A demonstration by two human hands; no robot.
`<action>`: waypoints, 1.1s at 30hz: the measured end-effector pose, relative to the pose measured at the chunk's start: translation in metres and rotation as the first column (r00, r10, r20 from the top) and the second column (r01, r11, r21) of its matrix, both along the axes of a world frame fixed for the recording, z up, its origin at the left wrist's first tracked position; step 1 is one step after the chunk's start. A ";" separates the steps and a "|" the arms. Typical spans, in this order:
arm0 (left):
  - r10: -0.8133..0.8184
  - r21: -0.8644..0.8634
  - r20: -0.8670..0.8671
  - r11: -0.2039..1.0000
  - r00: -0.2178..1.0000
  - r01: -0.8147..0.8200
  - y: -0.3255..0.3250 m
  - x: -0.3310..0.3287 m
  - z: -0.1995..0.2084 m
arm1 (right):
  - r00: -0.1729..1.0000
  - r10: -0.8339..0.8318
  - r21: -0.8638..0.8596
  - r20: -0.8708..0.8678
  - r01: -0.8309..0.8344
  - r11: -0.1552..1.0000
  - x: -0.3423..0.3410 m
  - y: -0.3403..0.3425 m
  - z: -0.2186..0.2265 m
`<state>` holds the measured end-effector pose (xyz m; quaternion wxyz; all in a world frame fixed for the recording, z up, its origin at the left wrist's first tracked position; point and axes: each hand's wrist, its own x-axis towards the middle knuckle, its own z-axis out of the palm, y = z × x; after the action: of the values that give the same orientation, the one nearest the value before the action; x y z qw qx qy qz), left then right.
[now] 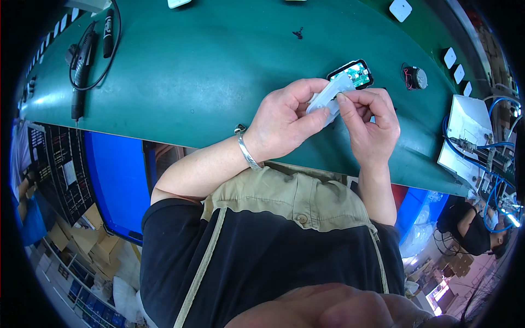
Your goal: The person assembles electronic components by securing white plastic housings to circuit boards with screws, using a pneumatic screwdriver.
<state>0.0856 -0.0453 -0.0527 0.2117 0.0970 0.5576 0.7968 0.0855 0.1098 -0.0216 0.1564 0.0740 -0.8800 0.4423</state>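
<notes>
My left hand (290, 117) is closed on a white plastic cover (331, 94), tilted, with the thumb along its near edge. Thumb and index finger of my right hand (374, 123) are pinched together against the right side of this cover. A tiny dark spot shows at those fingertips, too small to name. Just beyond the cover, a green circuit board (358, 72) in a black-rimmed case lies on the green table (191, 71), partly hidden by the cover and my fingers.
At the far left lie a black electric screwdriver (81, 71) with its cord and a black marker (108, 35). Small black bits (298, 33) lie at the back. Rightward are a round motor-like part (416, 78), several white square covers (401, 10) and a white fixture (467, 123) with blue tubes.
</notes>
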 end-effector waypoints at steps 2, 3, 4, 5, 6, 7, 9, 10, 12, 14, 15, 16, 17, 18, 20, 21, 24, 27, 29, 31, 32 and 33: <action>0.011 0.070 0.038 0.997 0.999 -0.013 0.000 0.000 0.001 | 1.000 -0.009 0.006 -0.014 0.009 1.000 0.000 0.000 0.001; 0.007 0.068 0.038 0.998 0.999 -0.009 -0.001 0.000 0.001 | 1.000 0.007 0.036 -0.016 -0.006 0.999 -0.001 -0.001 0.002; 0.021 0.056 0.021 0.998 1.000 -0.022 -0.002 0.000 0.000 | 1.000 0.023 0.066 -0.018 -0.021 0.998 -0.001 -0.002 0.004; 0.034 0.045 0.004 0.998 0.999 -0.034 -0.002 0.000 -0.002 | 1.000 0.018 0.062 -0.018 -0.017 0.998 -0.002 -0.003 0.005; 0.029 0.042 0.004 0.999 1.000 -0.029 -0.001 0.001 -0.003 | 0.999 0.021 0.078 -0.025 -0.019 0.997 -0.001 -0.004 0.006; 0.098 0.043 -0.034 0.994 0.995 -0.096 0.001 0.001 -0.006 | 0.999 0.024 0.093 -0.031 -0.021 0.995 -0.001 -0.004 0.006; 0.163 0.041 -0.075 0.986 0.984 -0.160 0.004 0.002 -0.009 | 0.998 0.025 0.074 -0.053 -0.021 0.997 0.001 -0.007 0.004; 0.189 0.006 -0.104 0.982 0.976 -0.190 0.005 0.002 -0.010 | 0.997 0.029 0.058 -0.075 -0.025 0.998 0.002 -0.008 0.002; 0.213 -0.034 -0.138 0.975 0.967 -0.219 0.007 0.002 -0.009 | 0.997 0.006 0.044 -0.079 -0.003 0.999 0.004 -0.008 0.000; 0.230 -0.091 -0.146 0.965 0.962 -0.244 0.008 0.003 -0.006 | 0.997 -0.016 0.028 -0.082 0.019 0.999 0.007 -0.008 -0.003; 0.226 -0.096 -0.150 0.966 0.963 -0.242 0.009 0.004 -0.005 | 0.996 -0.030 0.014 -0.086 0.031 0.999 0.009 -0.008 -0.004; 0.221 -0.097 -0.147 0.967 0.964 -0.237 0.010 0.005 -0.005 | 0.995 -0.045 -0.001 -0.089 0.045 0.999 0.011 -0.008 -0.005; 0.216 -0.097 -0.143 0.968 0.966 -0.231 0.010 0.006 -0.005 | 0.995 -0.049 -0.007 -0.091 0.049 0.999 0.012 -0.007 -0.006; 0.213 -0.102 -0.146 0.968 0.966 -0.229 0.010 0.007 -0.005 | 0.994 -0.054 -0.008 -0.098 0.053 0.999 0.014 -0.006 -0.008; 0.199 -0.166 -0.205 0.958 0.958 -0.234 0.010 0.008 -0.007 | 0.993 -0.062 -0.015 -0.106 0.060 0.998 0.017 -0.005 -0.009; 0.195 -0.170 -0.206 0.958 0.959 -0.231 0.011 0.008 -0.007 | 0.992 -0.070 -0.016 -0.109 0.068 0.998 0.018 -0.005 -0.009; 0.202 -0.211 -0.294 0.940 0.934 -0.269 0.012 0.008 -0.004 | 0.991 -0.086 -0.022 -0.106 0.084 0.996 0.020 -0.005 -0.010; 0.170 -0.245 -0.193 0.945 0.966 -0.216 0.013 0.009 0.005 | 0.991 -0.093 -0.030 -0.099 0.090 0.995 0.022 -0.002 -0.012; 0.155 -0.188 -0.119 0.966 0.981 -0.175 0.015 0.012 0.013 | 0.989 -0.096 -0.039 -0.109 0.093 0.995 0.026 0.001 -0.011; 0.144 -0.189 -0.099 0.969 0.985 -0.161 0.017 0.012 0.016 | 0.992 -0.111 -0.090 -0.060 0.106 0.990 0.027 0.002 -0.012; 0.135 -0.184 -0.080 0.972 0.988 -0.148 0.018 0.012 0.017 | 0.992 -0.114 -0.095 -0.061 0.108 0.990 0.027 0.003 -0.012; 0.134 -0.189 -0.081 0.971 0.988 -0.147 0.019 0.013 0.017 | 0.992 -0.114 -0.085 -0.062 0.109 0.990 0.027 0.004 -0.011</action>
<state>0.0986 -0.0260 -0.0354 0.1440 0.0630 0.6452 0.7477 0.1130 0.1141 -0.0324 0.2130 0.0329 -0.8584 0.4655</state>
